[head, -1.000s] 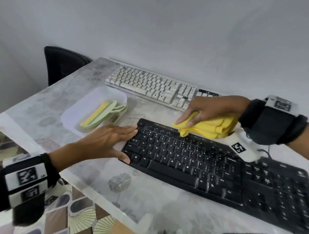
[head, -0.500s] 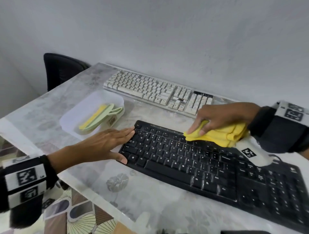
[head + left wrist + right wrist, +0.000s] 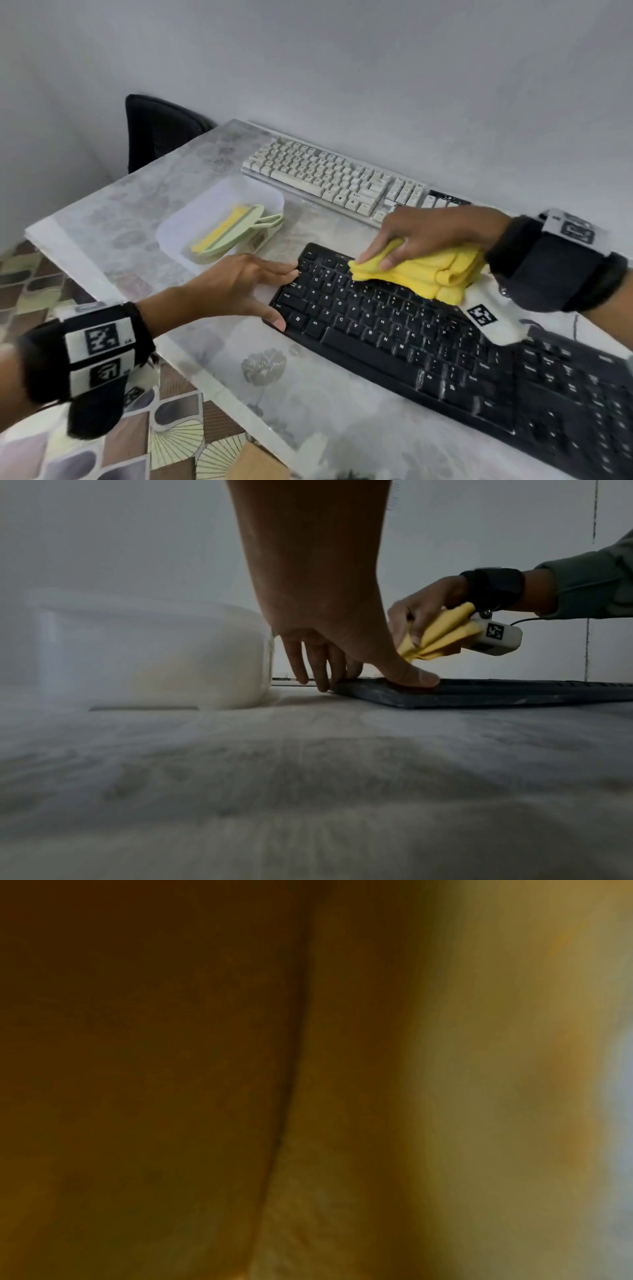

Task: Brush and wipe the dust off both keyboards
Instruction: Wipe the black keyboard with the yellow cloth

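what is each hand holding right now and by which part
Right hand grips the folded yellow cloth at its leading end. Left hand holds nothing, bracing the black keyboard's left edge.

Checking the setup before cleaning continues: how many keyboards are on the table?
2. The black plastic keyboard lies nearest, under both hands; the cream-white keyboard lies behind it along the wall, its right end partly hidden by the right hand.

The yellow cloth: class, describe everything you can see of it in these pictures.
The yellow cloth looks soft and is bunched into thick folds. It lies on the upper key rows of the black keyboard, toward its left end. The right hand grips it from above, fingers curled over its front edge. The left wrist view shows its folds fanning out below that hand. The right wrist view shows only a yellow-brown blur.
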`<state>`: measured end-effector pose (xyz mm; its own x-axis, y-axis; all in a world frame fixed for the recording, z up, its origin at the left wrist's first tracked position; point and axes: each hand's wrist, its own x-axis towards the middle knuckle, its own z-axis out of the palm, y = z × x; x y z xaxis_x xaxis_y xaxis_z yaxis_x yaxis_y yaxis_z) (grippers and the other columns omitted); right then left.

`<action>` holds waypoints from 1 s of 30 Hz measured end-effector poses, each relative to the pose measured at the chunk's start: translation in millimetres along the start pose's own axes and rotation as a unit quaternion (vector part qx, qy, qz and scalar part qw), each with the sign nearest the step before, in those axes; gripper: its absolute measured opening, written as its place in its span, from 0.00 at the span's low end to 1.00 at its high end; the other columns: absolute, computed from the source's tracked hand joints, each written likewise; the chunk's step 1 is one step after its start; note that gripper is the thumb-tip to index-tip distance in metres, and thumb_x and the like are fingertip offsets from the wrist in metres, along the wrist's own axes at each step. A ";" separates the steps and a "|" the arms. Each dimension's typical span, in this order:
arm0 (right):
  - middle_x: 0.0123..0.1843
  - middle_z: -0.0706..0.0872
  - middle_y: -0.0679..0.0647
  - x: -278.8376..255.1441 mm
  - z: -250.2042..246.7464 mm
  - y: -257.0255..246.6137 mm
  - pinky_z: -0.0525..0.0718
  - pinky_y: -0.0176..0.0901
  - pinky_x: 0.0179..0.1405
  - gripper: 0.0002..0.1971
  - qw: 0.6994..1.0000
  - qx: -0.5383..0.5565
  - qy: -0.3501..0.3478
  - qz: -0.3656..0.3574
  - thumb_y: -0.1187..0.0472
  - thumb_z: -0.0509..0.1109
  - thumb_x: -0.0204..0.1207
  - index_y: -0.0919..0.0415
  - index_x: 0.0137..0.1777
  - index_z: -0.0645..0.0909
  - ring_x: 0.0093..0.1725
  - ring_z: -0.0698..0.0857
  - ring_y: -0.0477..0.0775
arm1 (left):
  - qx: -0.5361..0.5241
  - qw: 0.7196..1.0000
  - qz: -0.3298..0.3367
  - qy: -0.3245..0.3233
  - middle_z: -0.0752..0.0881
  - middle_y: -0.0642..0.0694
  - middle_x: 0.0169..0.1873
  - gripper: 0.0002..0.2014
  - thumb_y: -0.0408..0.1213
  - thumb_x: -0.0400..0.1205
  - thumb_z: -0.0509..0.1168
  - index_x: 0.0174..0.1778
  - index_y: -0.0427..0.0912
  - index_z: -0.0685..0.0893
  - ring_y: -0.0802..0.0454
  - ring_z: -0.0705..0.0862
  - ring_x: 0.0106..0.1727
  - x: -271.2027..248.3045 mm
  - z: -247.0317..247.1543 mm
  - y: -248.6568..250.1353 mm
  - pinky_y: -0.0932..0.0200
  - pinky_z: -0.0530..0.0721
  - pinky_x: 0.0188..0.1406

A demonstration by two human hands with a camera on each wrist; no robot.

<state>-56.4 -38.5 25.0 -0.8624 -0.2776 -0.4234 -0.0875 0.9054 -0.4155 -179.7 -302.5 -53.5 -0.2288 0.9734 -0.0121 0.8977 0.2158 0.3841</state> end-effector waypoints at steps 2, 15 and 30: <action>0.31 0.82 0.33 21.1 -0.2 -11.7 0.69 0.21 0.35 0.19 0.996 0.031 0.076 -0.025 0.58 0.69 0.77 0.54 0.68 0.78 0.27 0.74 0.28 | -0.002 1.000 0.008 0.012 0.74 0.64 0.66 0.51 0.83 0.61 0.53 0.66 0.45 0.85 0.63 0.77 0.66 0.1 2.7 -2.2 0.68 0.74 0.62; 0.43 0.86 0.39 43.7 6.2 -19.8 0.73 0.21 0.37 0.18 0.997 -0.075 -0.012 -0.024 0.62 0.70 0.76 0.55 0.66 0.80 0.34 0.79 0.27 | 0.024 1.000 -0.012 -0.007 0.75 0.61 0.70 0.57 0.86 0.56 0.46 0.69 0.48 0.81 0.65 0.72 0.70 1.9 0.6 -4.4 0.79 0.63 0.62; 0.54 0.88 0.41 30.8 -0.7 -13.0 0.77 0.27 0.52 0.17 0.999 -0.024 -0.023 0.001 0.63 0.71 0.75 0.52 0.64 0.81 0.47 0.83 0.35 | 0.032 0.999 -0.025 -0.030 0.68 0.70 0.67 0.57 0.87 0.55 0.46 0.68 0.49 0.82 0.65 0.75 0.70 3.3 -2.0 -3.0 0.64 0.76 0.67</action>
<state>-82.2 -58.6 17.9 -0.8387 -0.2897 -0.4612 -0.1110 0.9200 -0.3760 -183.9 -300.1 -52.9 -0.2523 0.9638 -0.0864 0.9084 0.2667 0.3220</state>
